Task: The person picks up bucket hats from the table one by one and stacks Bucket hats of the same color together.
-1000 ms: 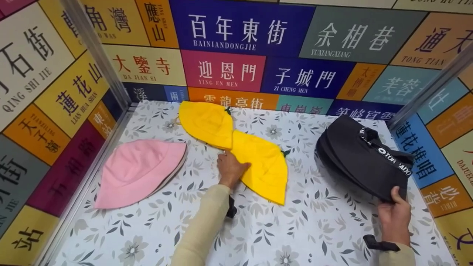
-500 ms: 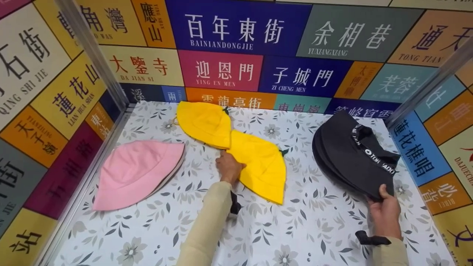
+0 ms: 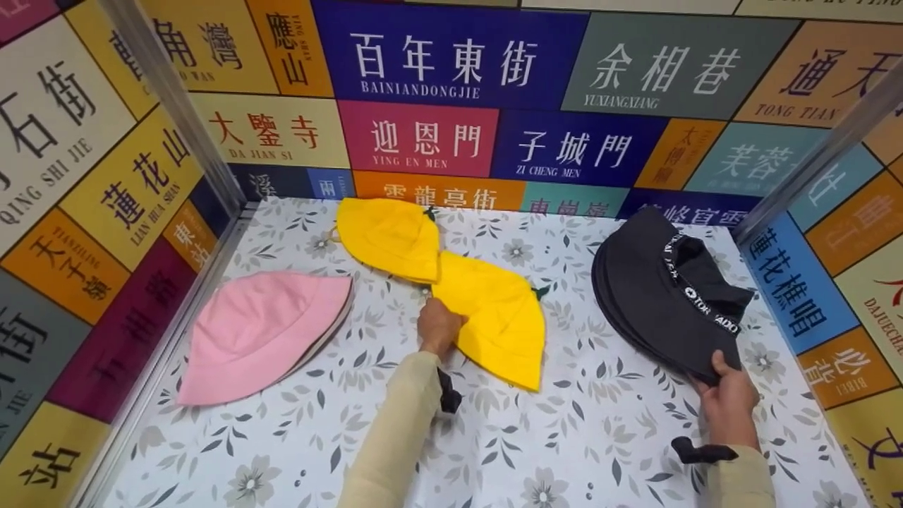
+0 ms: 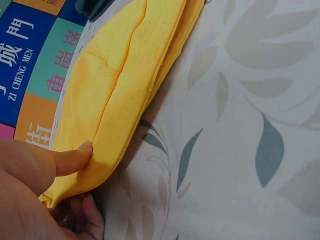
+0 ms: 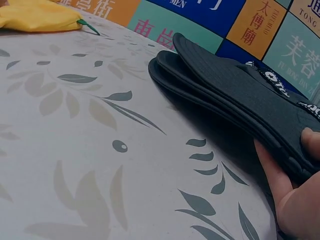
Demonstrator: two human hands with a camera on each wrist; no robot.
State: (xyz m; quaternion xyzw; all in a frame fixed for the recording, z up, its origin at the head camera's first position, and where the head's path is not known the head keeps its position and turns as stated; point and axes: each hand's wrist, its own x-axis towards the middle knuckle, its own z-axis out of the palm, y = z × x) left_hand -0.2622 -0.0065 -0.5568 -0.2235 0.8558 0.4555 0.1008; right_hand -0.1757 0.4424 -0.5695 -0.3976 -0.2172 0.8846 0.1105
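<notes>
On the flower-patterned counter (image 3: 578, 451), two yellow hats (image 3: 497, 324) in sight, edges meeting near the middle; one pink hat (image 3: 264, 335) at left; three layered brims of black visors (image 3: 652, 296) at right. Left arm (image 3: 395, 423) stretched forward, left hand (image 3: 439, 326) in a close pinch on the nearer yellow brim, thumb above, fingers beneath. Right arm (image 3: 741, 480) reaching forward, right hand (image 3: 730, 402) gripping the visors' near corner, thumb on top.

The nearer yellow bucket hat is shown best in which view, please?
The head view: the nearer yellow bucket hat is uncropped, green stem included. The left wrist view shows it close but cropped, pinched by the left hand; the right wrist view, only its stem end.
</notes>
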